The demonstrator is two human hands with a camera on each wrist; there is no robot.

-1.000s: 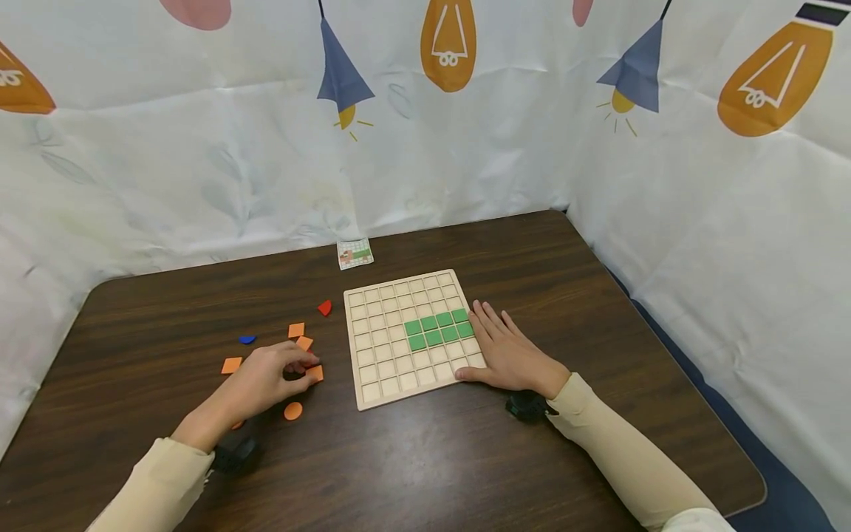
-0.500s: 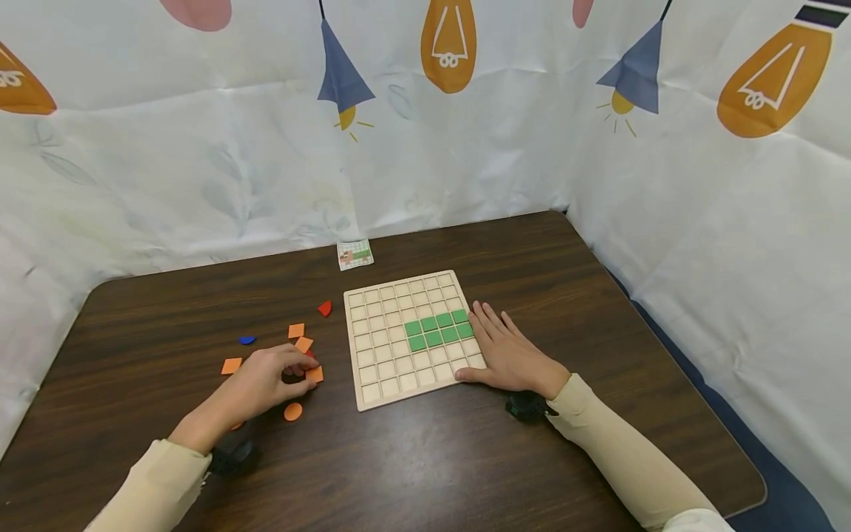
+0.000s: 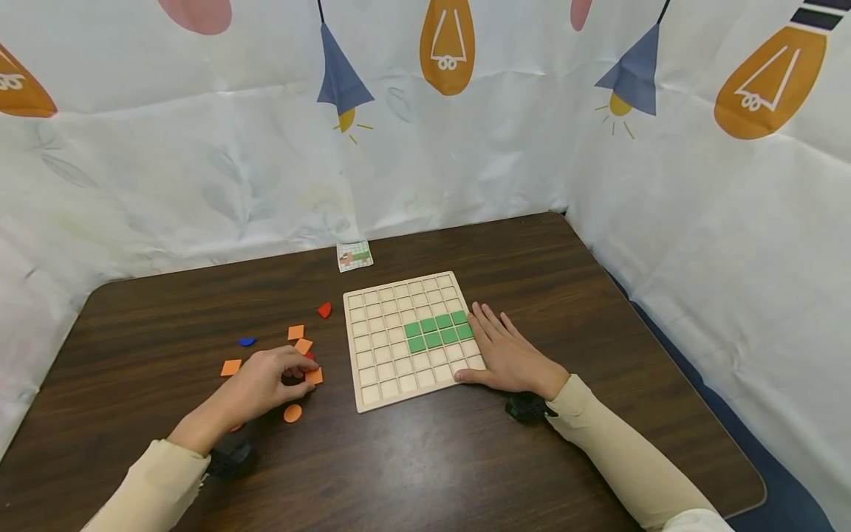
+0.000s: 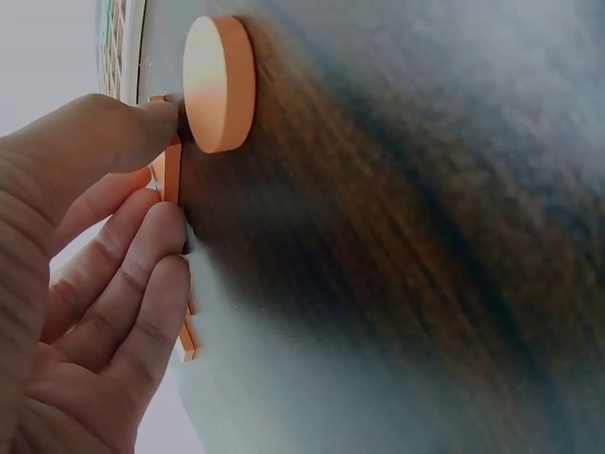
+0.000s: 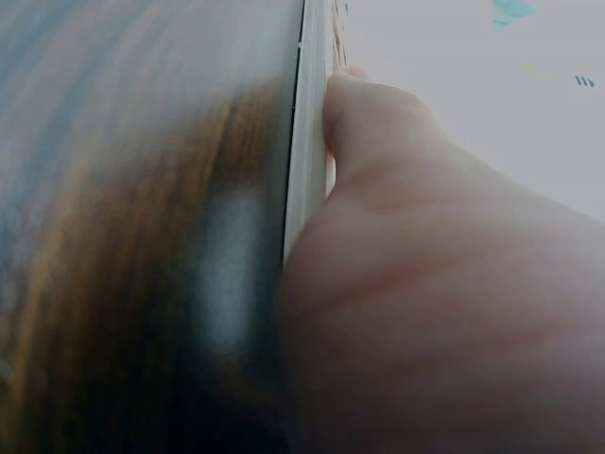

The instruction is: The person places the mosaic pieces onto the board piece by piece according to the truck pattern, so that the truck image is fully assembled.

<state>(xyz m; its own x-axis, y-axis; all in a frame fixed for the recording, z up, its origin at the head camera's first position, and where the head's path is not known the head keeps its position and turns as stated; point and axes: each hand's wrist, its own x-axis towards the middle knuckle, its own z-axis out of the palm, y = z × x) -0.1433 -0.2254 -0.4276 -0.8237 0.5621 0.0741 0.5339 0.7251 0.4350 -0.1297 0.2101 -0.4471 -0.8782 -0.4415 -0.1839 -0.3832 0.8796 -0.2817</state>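
In the head view my left hand (image 3: 269, 380) reaches over loose pieces on the left of the table. Its thumb and fingers pinch an orange square tile (image 3: 314, 376), whose edge shows between them in the left wrist view. Under the fingertips a red piece (image 3: 309, 356) is partly covered. An orange round piece (image 3: 292, 413) lies just in front of the hand. My right hand (image 3: 510, 356) rests with straight fingers along the right edge of a wooden grid board (image 3: 382, 362). Green square tiles (image 3: 433, 340) fill two rows on the board's right side.
Beyond the left hand lie more orange tiles (image 3: 295, 332), a blue half-round piece (image 3: 247, 342) and a red piece (image 3: 324, 309). Another orange tile (image 3: 231, 367) is left of the hand. A small printed card (image 3: 354, 256) lies at the table's back edge, by the curtain (image 3: 266, 170).
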